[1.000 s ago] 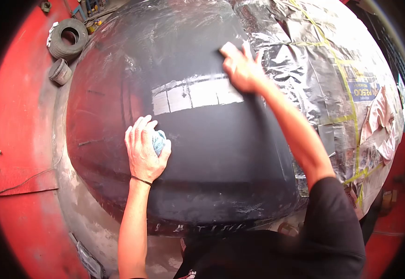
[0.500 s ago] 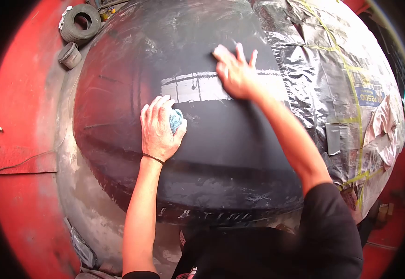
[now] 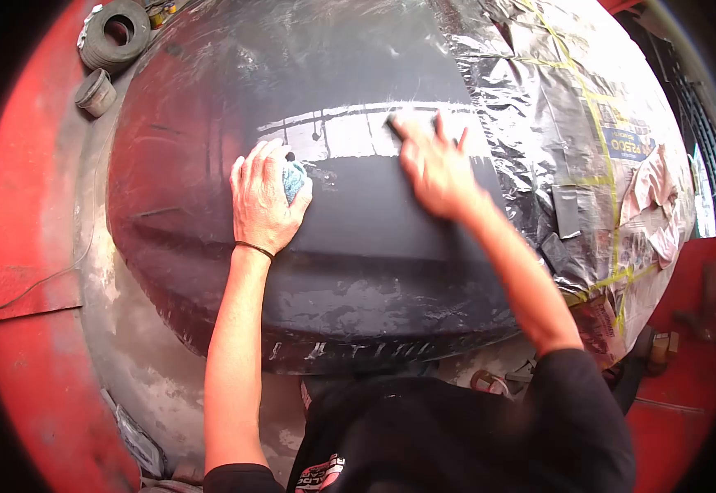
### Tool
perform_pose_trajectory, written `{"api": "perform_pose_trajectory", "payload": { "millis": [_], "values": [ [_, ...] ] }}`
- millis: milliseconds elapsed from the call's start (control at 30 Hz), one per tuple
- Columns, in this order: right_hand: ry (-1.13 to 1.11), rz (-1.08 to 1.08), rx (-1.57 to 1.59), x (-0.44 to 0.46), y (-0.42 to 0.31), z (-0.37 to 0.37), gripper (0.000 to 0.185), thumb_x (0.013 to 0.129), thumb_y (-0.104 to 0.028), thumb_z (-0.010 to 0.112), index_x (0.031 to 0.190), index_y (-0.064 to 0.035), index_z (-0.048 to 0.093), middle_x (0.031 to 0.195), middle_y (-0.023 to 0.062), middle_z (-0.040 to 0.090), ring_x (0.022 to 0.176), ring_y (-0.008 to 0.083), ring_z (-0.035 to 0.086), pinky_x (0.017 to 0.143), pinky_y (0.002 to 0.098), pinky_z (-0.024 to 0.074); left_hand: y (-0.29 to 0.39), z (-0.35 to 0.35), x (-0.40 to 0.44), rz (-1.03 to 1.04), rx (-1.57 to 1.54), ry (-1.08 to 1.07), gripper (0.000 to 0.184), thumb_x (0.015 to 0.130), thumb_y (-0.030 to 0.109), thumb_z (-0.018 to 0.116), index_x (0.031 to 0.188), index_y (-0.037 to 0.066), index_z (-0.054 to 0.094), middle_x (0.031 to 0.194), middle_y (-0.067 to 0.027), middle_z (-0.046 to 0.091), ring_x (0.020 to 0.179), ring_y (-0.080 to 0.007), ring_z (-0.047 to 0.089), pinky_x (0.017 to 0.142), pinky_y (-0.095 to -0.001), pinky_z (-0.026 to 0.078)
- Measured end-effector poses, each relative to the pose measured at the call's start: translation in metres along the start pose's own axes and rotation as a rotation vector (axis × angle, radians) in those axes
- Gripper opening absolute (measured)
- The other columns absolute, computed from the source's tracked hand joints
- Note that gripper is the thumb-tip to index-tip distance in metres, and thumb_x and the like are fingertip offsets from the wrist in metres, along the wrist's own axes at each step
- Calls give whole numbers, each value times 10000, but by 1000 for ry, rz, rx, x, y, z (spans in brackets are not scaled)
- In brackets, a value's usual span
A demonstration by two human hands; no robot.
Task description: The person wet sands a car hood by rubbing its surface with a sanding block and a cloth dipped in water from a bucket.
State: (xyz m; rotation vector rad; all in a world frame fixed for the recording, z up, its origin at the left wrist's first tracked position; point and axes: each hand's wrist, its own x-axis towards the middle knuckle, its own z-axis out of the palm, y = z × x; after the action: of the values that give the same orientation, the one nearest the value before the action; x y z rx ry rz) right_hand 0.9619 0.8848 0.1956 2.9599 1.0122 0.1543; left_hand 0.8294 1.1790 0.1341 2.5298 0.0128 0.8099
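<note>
A dark, glossy car hood fills the middle of the head view, with a bright reflection across it. My left hand rests on its left-centre part, fingers curled round a light blue cloth that bulges out beside the thumb. Farther right, my right hand is pressed to the hood with some fingers apart. A small dark edge pokes out at its fingertips; most of that item is hidden under the hand. Whitish smears mark the hood's front edge.
Plastic and paper sheeting with yellow tape covers the car's right side, a pale crumpled cloth on it. A tyre and a bucket stand at the upper left. Red panels line the left.
The camera view has shifted about. My right hand has come down the hood towards me. My left hand has moved farther up the hood, still with the blue cloth in it.
</note>
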Motion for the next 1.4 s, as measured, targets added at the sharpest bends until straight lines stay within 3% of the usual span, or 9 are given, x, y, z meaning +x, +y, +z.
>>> {"api": "perform_pose_trajectory", "payload": {
  "millis": [167,300,433,567,767,1000,1167,1267,1400],
  "values": [
    [-129,-246,-31,-99,-42,-22,577,1175,-447,306,1699,-269,469,1795,12,392,1692,462,196,1301,808,40,0,2,-1,6,3,8,646,937,355,801,1476,80,574,1517,-138,620,1499,-347,513,1271,-574,326],
    [44,202,26,16,63,-8,581,1166,-406,293,1707,-243,429,1786,48,403,1680,503,192,1291,819,85,0,3,-1,12,5,6,645,938,352,799,1476,76,573,1515,-144,619,1494,-348,516,1272,-571,326],
    [27,219,65,-5,-1,-3,577,1145,-380,326,1688,-227,451,1768,105,425,1668,525,209,1277,834,97,0,3,-1,12,17,9,638,944,337,792,1480,72,568,1518,-160,613,1484,-351,521,1269,-569,328],
    [77,-243,207,-95,-109,2,547,1109,-367,458,1637,-248,538,1754,34,439,1663,447,280,1283,834,77,0,2,-2,26,-16,22,632,948,307,783,1485,63,559,1510,-175,610,1470,-360,528,1263,-566,333],
    [-16,335,-32,16,62,-21,591,1175,-390,281,1726,-196,375,1810,40,365,1672,525,205,1284,827,94,-4,5,-2,34,-25,40,635,947,275,784,1494,54,550,1495,-180,614,1442,-372,543,1257,-553,344],
    [-96,-139,187,-139,-106,-13,568,1131,-396,479,1671,-218,486,1761,70,420,1688,460,191,1272,847,21,-6,7,-2,25,-62,52,648,955,245,780,1525,55,536,1484,-180,621,1391,-375,574,1240,-546,362],
    [135,244,853,-178,-89,-56,581,1055,-48,600,1632,-58,527,1631,193,585,1553,404,513,1344,570,286,-8,9,0,58,-38,83,651,972,283,781,1537,65,541,1467,-183,631,1369,-378,589,1224,-540,382],
    [358,181,442,-171,-39,-71,598,1011,79,568,1598,-30,552,1556,209,644,1457,430,601,1274,500,424,-10,10,0,58,-29,75,645,977,304,783,1530,68,550,1460,-177,637,1381,-373,588,1226,-534,382],
    [288,221,272,-178,-10,-25,590,1062,-130,679,1622,-31,520,1645,184,561,1579,415,461,1303,550,359,-10,10,-2,46,-26,52,633,990,308,760,1536,66,547,1472,-172,632,1401,-372,579,1246,-525,367]
  ]
}}
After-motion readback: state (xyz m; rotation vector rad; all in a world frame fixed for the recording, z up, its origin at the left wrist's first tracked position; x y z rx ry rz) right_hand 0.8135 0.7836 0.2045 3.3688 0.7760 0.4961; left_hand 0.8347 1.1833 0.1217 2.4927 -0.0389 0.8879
